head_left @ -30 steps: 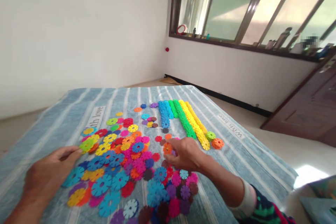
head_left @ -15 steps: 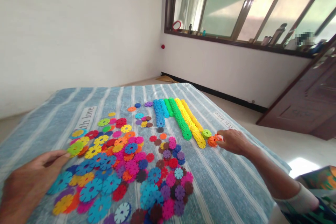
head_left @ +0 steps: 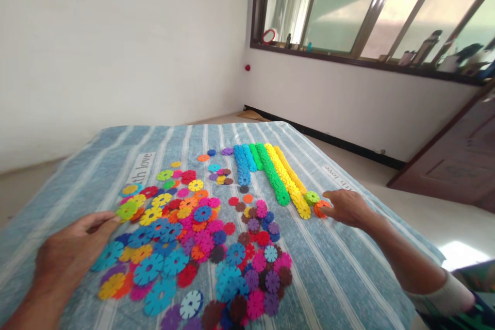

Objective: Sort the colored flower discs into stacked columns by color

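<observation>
Right hand (head_left: 344,208) shifts from loose discs (head_left: 204,240) to orange stack (head_left: 320,210).
Left hand (head_left: 73,242) pinches a lime disc (head_left: 126,211); right grip is unclear. Placing seems underway, calling for level stacking.

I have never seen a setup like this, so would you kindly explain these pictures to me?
There is no machine here: these are a person's bare left hand and right hand, filmed by one head-worn camera looking forward and down. On the striped blue cloth lie loose notched discs in many colours; farther off, overlapping discs form blue, green and yellow rows. The left hand's thumb and fingers pinch a lime-green disc, while the right hand is at some orange discs; I cannot tell whether it grips one.
</observation>
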Demonstrator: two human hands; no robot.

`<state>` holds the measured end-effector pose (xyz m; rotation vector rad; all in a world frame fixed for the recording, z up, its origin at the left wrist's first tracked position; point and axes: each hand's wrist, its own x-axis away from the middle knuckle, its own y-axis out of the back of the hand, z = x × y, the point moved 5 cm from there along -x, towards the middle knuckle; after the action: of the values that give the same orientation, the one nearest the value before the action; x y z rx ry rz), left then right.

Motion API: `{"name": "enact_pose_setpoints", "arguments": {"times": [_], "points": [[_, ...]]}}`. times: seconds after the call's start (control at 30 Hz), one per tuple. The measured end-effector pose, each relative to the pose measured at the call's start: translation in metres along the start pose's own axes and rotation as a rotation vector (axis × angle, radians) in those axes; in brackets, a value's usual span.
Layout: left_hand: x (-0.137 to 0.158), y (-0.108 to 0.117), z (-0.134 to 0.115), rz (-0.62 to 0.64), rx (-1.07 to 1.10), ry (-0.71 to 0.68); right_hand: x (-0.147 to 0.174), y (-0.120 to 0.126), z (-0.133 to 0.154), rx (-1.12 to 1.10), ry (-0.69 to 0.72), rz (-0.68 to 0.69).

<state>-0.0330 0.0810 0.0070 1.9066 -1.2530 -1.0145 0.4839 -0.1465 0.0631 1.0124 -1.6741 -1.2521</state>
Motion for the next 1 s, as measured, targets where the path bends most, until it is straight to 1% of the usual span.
{"name": "enact_pose_setpoints", "arguments": {"times": [0.1, 0.17, 0.27, 0.37, 0.5, 0.57, 0.67, 0.77, 0.87, 1.0], "points": [[0.008, 0.009, -0.015, 0.115, -0.054, 0.021, 0.004, 0.005, 0.017, -0.018, 0.043, -0.004], [0.010, 0.011, -0.018, 0.130, -0.031, 0.023, 0.007, 0.007, 0.036, -0.037, 0.117, -0.020], [0.009, 0.010, -0.017, 0.109, 0.011, 0.011, 0.009, 0.009, 0.071, -0.086, 0.250, -0.043], [0.010, 0.008, -0.014, 0.099, 0.027, 0.004, 0.009, 0.013, 0.106, -0.131, 0.349, -0.044], [0.013, 0.008, -0.015, 0.096, 0.054, 0.002, 0.000, 0.024, 0.149, -0.155, 0.433, -0.047], [0.014, 0.009, -0.016, 0.097, 0.061, 0.007, -0.008, 0.028, 0.165, -0.143, 0.433, -0.036], [0.014, 0.009, -0.016, 0.114, 0.066, 0.013, -0.022, 0.028, 0.181, -0.106, 0.400, -0.013], [0.013, 0.008, -0.014, 0.111, 0.071, 0.009, -0.030, 0.024, 0.191, -0.090, 0.390, 0.003], [0.012, 0.006, -0.012, 0.090, 0.081, -0.006, -0.033, 0.021, 0.195, -0.086, 0.389, 0.016], [0.013, 0.007, -0.013, 0.092, 0.084, 0.013, -0.033, 0.023, 0.194, -0.106, 0.391, 0.013]]}}
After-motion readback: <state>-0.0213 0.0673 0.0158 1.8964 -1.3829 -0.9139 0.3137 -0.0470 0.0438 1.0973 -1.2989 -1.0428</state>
